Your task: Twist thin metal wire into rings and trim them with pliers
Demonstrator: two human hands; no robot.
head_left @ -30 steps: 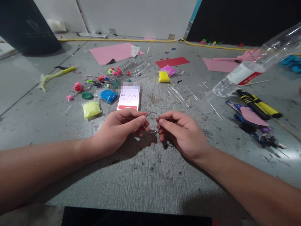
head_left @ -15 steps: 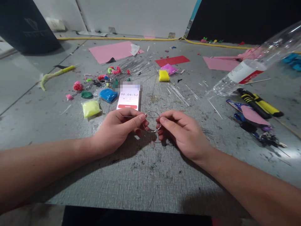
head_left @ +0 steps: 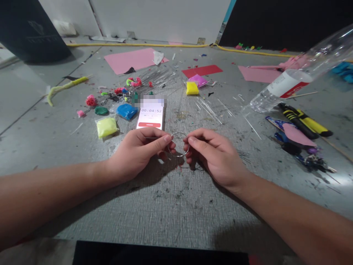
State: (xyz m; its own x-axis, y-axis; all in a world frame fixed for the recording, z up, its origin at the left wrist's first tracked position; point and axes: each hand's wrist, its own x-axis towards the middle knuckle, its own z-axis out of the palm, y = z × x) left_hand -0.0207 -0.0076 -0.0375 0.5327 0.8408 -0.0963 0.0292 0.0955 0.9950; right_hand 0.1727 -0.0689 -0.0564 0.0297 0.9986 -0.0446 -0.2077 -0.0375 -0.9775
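A thin silver wire ring [head_left: 180, 156] is held between my two hands, just above the grey table. My left hand [head_left: 145, 147] pinches its left side between thumb and fingers. On the opposite side my right hand [head_left: 213, 152] pinches it the same way. A straight length of wire [head_left: 179, 138] crosses the ring's upper part and runs into both pinches; its ends lie partly behind the fingers. Right behind my left hand a phone [head_left: 150, 116] shows a timer.
Yellow clay [head_left: 192, 88], blue clay [head_left: 127, 111] and pale yellow clay [head_left: 107, 127] packets lie beyond my hands. Loose wires [head_left: 208, 110] are scattered mid-table. A tilted plastic bottle [head_left: 288, 86] and black-yellow pliers [head_left: 306, 121] are at right. Pink paper [head_left: 129, 60] lies at the back.
The wire ring has tilted or dropped very slightly between my fingers. Both hands keep their pinch in nearly the same place.
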